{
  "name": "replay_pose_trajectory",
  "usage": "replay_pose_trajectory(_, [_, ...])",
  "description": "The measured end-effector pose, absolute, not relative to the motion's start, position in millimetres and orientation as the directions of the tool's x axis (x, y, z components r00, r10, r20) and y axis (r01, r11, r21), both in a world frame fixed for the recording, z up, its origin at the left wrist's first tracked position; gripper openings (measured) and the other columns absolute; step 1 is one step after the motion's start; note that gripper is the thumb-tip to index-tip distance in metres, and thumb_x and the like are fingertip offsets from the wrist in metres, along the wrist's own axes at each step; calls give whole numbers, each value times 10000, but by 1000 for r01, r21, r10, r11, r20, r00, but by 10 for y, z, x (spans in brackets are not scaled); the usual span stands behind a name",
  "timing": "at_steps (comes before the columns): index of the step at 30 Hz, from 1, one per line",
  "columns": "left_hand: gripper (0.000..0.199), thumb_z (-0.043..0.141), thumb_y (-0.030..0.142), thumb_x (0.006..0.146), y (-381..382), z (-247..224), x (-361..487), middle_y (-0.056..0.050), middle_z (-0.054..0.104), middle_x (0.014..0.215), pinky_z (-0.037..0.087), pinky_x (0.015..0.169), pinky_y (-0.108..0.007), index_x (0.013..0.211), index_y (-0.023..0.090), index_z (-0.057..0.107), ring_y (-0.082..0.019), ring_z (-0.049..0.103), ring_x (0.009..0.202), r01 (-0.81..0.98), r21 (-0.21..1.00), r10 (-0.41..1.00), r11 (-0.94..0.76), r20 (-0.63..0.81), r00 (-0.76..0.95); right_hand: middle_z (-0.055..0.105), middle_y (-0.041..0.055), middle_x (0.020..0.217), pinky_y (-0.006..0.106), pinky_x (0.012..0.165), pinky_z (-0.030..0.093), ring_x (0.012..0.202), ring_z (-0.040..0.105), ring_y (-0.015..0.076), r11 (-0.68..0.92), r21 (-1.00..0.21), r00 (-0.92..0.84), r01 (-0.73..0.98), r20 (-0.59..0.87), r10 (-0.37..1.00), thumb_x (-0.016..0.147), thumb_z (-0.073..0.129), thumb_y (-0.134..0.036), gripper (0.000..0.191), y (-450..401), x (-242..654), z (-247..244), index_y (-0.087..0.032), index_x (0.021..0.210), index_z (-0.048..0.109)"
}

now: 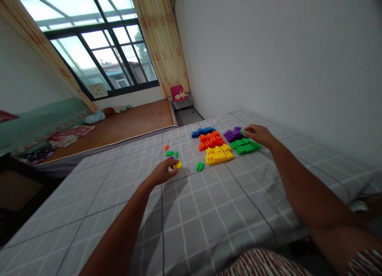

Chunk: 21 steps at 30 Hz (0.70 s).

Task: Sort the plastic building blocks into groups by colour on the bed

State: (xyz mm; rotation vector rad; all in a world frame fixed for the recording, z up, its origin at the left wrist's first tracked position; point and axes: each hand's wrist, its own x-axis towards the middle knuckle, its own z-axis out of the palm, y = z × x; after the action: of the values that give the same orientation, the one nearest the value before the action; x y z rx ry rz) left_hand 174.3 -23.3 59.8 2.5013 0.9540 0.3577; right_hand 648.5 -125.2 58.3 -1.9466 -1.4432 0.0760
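My left hand (164, 171) has thumb and fingers closed on a small yellow plastic piece (178, 165) over the checked cloth. A purple piece (171, 158) shows just behind those fingers. Farther right, my right hand (257, 133) pinches a small green piece (242, 133) beside the purple group (232, 135). Below that hand lies a green group (245, 146) of similar pieces in rows. Yellow (219, 154), orange-red (211, 140) and blue groups (203, 132) are lined up to the left of these. Their exact kind is too small to make out.
Loose green pieces (170, 153) and an orange piece (166, 148) lie beyond my left hand; a green pair (199, 166) lies between my hands. The grey checked cloth (203, 212) covers the surface. A white wall (268, 61) runs along the right; a pink chair (178, 93) stands far back.
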Motion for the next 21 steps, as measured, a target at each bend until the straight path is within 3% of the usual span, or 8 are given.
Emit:
replay_pose_trajectory(7, [375,562,215,769,-320,722,2302,-81,624,1043,535,679,-255,1132,167,644,-170,601,896,465,528,617,-711,150,773,741,43,864,300,678,471,777,670,203,-169,-474,384,864,404,830,768,619,-460,281,-1302,6595,339,-213,879,696])
replay_pose_trajectory(13, [373,590,267,809,-310,626,2559,-72,608,1141,553,728,-272,1175,202,619,-166,608,942,407,532,579,-742,204,789,725,41,852,293,632,412,760,643,211,-259,-314,353,913,293,889,738,650,-494,296,-1417,6602,284,-230,866,683])
replay_pose_trajectory(18, [371,619,225,797,-238,576,2788,-67,626,1149,553,734,-267,1168,209,623,-167,614,952,377,478,524,-794,222,822,702,73,859,296,613,390,765,626,227,-295,-220,341,930,212,916,708,670,-541,372,-1437,6486,303,-224,901,684])
replay_pose_trajectory(21, [361,614,208,805,-201,590,2934,-61,641,1141,549,802,-296,1165,214,633,-173,614,968,371,386,472,-844,208,857,689,84,976,304,640,405,852,629,239,-303,-195,344,933,237,908,764,605,-582,415,-1453,6442,334,-224,960,682])
